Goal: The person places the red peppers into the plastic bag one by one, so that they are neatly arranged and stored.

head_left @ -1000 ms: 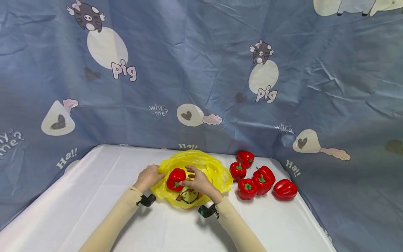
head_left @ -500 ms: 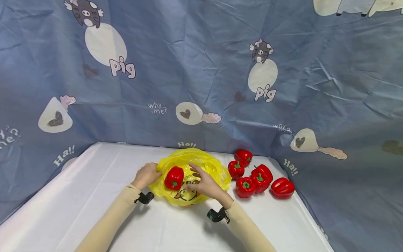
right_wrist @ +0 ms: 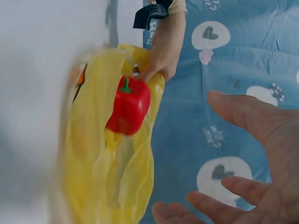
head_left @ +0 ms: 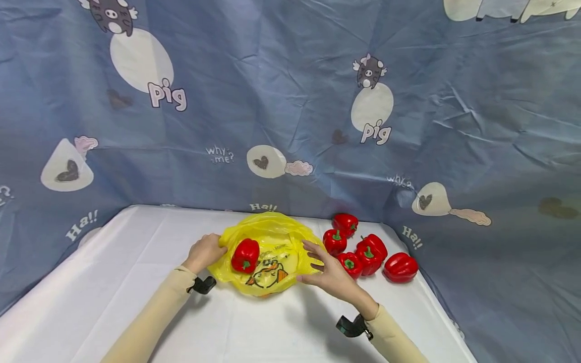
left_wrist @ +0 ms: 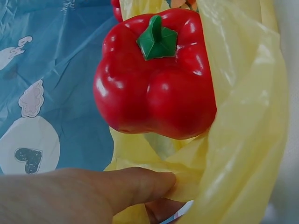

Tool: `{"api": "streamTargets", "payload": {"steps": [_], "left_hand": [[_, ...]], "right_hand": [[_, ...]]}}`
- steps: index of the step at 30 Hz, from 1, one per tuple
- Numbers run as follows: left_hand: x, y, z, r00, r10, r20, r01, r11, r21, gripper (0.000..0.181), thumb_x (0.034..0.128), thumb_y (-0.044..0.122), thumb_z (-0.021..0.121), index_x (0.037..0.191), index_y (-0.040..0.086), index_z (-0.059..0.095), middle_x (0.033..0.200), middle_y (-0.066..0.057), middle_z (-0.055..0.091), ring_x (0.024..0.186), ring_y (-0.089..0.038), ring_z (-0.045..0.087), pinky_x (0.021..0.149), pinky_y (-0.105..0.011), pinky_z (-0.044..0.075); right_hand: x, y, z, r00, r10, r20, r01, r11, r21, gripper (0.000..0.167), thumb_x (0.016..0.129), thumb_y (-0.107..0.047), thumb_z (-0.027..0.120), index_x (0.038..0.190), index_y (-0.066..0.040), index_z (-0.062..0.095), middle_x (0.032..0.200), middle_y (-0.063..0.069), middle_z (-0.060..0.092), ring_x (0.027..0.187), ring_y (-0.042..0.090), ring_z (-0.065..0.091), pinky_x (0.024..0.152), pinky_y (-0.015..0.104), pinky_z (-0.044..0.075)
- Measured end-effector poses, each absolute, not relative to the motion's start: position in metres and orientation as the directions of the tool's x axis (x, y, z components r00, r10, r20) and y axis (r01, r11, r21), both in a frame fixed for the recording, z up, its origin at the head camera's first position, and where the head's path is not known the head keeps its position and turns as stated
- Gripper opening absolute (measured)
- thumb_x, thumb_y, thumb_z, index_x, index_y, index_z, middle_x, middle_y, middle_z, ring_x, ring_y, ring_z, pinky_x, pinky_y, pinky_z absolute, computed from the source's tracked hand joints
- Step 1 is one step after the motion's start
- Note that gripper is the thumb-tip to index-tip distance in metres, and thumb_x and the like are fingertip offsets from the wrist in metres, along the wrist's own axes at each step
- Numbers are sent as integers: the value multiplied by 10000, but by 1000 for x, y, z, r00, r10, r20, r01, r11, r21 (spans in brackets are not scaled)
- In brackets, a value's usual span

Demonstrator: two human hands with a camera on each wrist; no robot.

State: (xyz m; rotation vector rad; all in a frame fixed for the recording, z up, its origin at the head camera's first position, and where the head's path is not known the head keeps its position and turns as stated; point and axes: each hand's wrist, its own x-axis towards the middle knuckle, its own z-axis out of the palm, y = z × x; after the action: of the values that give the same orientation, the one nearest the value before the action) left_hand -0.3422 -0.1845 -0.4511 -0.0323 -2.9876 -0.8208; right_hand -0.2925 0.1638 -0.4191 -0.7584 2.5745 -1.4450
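Note:
A yellow plastic bag (head_left: 290, 252) lies spread on the table with a red bell pepper (head_left: 245, 255) on its left part. My left hand (head_left: 205, 251) pinches the bag's left edge between thumb and fingers; in the left wrist view the thumb (left_wrist: 140, 184) presses on the yellow film just below the pepper (left_wrist: 156, 79). At the bag's right edge, my right hand (head_left: 335, 278) is held with fingers spread and nothing in it. The right wrist view shows that hand (right_wrist: 261, 158) apart from the bag (right_wrist: 88, 154) and pepper (right_wrist: 131, 106).
Several more red peppers stand in a group right of the bag, among them one at the back (head_left: 345, 224) and one lying at the far right (head_left: 400, 267). A white cloth (head_left: 254, 333) covers the table. Behind it hangs a blue patterned curtain (head_left: 281, 101).
My right hand has moved right, away from the pepper in the bag, to the bag's right edge. My left hand keeps its hold on the left edge. The head view has shifted slightly.

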Motion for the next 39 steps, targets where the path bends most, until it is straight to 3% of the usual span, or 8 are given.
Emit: {"api": "streamTargets", "payload": {"steps": [3,11,20,27,39], "left_hand": [[-342,-185,-451,-998,10,55,37,861,508,218,885,182,605,943,-21,661,648,-48,482,590,-182,468,517,-293,344],[-342,-186,-451,-998,18,60,45,862,505,209,879,175,608,932,-22,655,644,-44,468,586,-181,462,515,-291,337],[-342,-189,-450,-997,30,77,65,865,497,197,877,175,610,912,-14,655,630,-36,451,578,-178,456,506,-291,338],[-341,-188,-454,-999,20,46,40,859,510,205,886,173,609,908,-27,649,641,-52,485,576,-181,470,511,-291,351],[-343,-186,-454,-998,24,62,52,861,506,202,878,179,619,890,-21,648,649,-52,502,581,-184,482,514,-298,359]], "right_hand": [[-287,179,-420,-886,-432,171,-373,442,-816,778,777,-268,802,1442,-260,400,1472,13,427,1338,327,432,1027,477,427],[-276,222,-424,-945,-281,166,-303,567,-766,818,708,-387,837,1412,-352,422,1435,-11,477,1309,275,460,988,512,452],[-282,264,-429,-954,-191,232,-300,639,-708,823,721,-372,830,1428,-273,422,1466,73,447,1331,336,440,977,575,432],[-297,279,-443,-972,-131,197,-234,651,-722,818,754,-277,814,1442,-132,395,1459,170,438,1326,386,425,972,555,446],[-309,276,-462,-971,-113,210,-232,652,-722,815,737,-254,829,1428,-113,421,1429,156,487,1309,327,470,996,504,443]]}}
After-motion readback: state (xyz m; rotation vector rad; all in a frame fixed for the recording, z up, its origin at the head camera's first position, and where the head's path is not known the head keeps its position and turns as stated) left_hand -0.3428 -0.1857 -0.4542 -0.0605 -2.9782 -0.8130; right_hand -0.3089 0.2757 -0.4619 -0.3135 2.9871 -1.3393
